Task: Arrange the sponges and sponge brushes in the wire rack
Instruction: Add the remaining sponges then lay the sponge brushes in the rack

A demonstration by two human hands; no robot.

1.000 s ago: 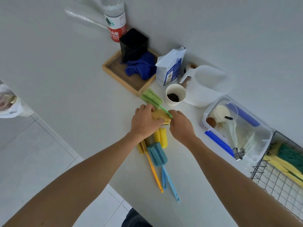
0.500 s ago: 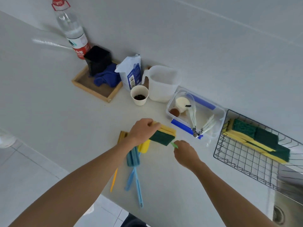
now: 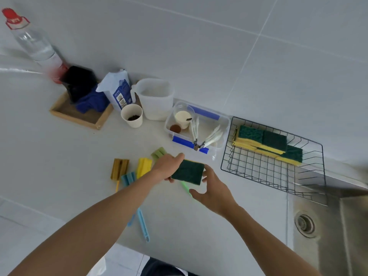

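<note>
Left-hand grip (image 3: 168,166): fingers and thumb curl round the near-left edge of a sponge (image 3: 188,172), holding it clear of the counter (image 3: 59,156) with its dark green scouring face upward; a thin line of yellow foam shows along its far edge. Right-hand grip (image 3: 212,191): wide, fingers relaxed and spread beneath and beside the sponge's right edge, fingertips at or near that edge; contact cannot be confirmed. Sponge brushes lie on the counter to the left of and beneath the hands: an ochre head (image 3: 119,169), a yellow head (image 3: 143,166), a pale green head (image 3: 158,152) whose green handle (image 3: 185,187) emerges under the held sponge, and a blue head (image 3: 128,178) with blue handles (image 3: 143,224) running toward the counter's near edge. The wire rack (image 3: 272,172) stands to the right, beside the sink (image 3: 338,226). Along its far side lies a row of sponges (image 3: 268,143), green faces up over yellow foam, overlapping.
</note>
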